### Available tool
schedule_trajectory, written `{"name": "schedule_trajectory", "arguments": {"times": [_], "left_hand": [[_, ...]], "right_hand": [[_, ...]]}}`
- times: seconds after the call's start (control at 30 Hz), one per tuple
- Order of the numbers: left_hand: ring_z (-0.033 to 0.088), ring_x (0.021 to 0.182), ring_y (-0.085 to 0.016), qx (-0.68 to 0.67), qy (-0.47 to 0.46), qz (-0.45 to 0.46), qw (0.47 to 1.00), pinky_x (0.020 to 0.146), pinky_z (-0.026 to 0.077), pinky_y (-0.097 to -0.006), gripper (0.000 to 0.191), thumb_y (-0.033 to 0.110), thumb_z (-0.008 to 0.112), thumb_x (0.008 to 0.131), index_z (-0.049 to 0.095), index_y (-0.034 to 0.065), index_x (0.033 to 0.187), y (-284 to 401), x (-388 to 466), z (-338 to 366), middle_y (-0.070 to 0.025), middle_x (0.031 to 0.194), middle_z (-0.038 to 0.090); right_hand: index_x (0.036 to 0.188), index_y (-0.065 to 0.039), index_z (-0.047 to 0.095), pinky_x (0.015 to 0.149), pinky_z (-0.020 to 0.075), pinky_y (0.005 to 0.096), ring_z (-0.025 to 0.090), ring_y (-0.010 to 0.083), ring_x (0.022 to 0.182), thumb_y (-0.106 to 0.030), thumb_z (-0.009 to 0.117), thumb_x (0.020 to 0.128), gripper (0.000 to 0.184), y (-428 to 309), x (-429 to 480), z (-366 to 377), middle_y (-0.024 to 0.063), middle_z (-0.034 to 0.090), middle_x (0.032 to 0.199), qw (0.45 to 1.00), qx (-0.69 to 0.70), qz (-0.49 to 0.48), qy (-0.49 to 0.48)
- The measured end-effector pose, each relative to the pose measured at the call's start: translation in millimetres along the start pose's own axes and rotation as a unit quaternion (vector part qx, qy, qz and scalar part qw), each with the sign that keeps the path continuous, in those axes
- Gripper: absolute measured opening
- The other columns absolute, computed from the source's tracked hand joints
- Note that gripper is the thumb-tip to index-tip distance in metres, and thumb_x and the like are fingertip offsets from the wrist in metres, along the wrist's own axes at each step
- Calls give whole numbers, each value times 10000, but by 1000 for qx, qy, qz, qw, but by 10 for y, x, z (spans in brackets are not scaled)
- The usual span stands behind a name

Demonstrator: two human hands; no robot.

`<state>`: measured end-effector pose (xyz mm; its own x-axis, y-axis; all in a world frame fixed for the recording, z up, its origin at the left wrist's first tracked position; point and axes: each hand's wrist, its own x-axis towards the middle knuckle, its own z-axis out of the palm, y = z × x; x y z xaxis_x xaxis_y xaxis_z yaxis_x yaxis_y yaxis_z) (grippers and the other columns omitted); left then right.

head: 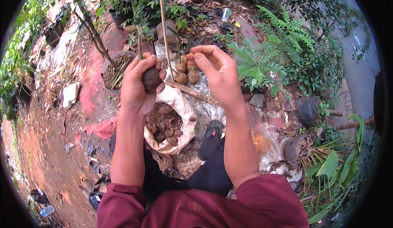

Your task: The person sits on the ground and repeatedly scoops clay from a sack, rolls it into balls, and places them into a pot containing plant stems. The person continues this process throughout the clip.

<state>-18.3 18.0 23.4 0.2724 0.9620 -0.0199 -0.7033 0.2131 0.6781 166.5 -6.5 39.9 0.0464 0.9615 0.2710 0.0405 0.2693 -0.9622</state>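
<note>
My left hand [139, 82] is closed around a dark brown root ball [151, 79], from which a green plant stem [140, 42] rises. To its right my right hand [218, 74] is raised with fingers bent and thumb near the fingertips; no held thing can be made out, though a very thin strand could be too small to see. Between and beyond my hands, several string-wrapped root balls [181, 78] with green stems stand together on the ground. Below my left hand is an open, pale woven sack [188, 117] with its rim rolled down, holding brown fibre [164, 123].
A wooden strip [190, 91] lies behind the sack, near an upright thin stick [163, 22]. A soil-filled pot [106, 74] stands left. Ferns [264, 56] grow at right, beside a black plant bag [307, 111]. A clear plastic bag with orange material [261, 142] lies by my right forearm.
</note>
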Motion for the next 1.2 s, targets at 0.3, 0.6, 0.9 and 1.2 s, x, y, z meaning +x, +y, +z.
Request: {"name": "schedule_trajectory", "arguments": {"times": [0.3,0.6,0.9,1.2], "left_hand": [[612,763,-95,178,27,36,983,657,518,-268,234,175,637,913,593,72,1118,121,-121,-165,-10,896,643],[586,737,-92,172,67,73,980,635,445,-248,168,222,604,933,610,72,1008,346,-204,-365,-12,839,618],[581,760,-115,133,70,109,983,660,465,-269,234,195,591,937,618,-4,1057,426,-262,-351,-48,886,619],[585,774,-117,105,77,117,985,714,470,-261,241,179,632,909,610,-17,1047,479,-251,-374,-51,850,619]], "right_hand": [[1076,5,650,833,510,361,678,248,921,-218,609,906,283,750,56,256,144,705,999,972,-210,70,-79],[1051,-90,698,905,496,399,660,325,994,-230,643,812,283,2547,-596,652,191,684,1063,841,-358,299,-275],[1354,-127,419,978,398,498,529,339,1204,-294,625,883,540,3065,-1230,1133,151,519,1299,748,-499,204,-386],[1037,-96,664,933,484,419,639,312,1063,-153,652,771,272,3166,-1158,1461,170,678,1087,769,-480,331,-264]]}}
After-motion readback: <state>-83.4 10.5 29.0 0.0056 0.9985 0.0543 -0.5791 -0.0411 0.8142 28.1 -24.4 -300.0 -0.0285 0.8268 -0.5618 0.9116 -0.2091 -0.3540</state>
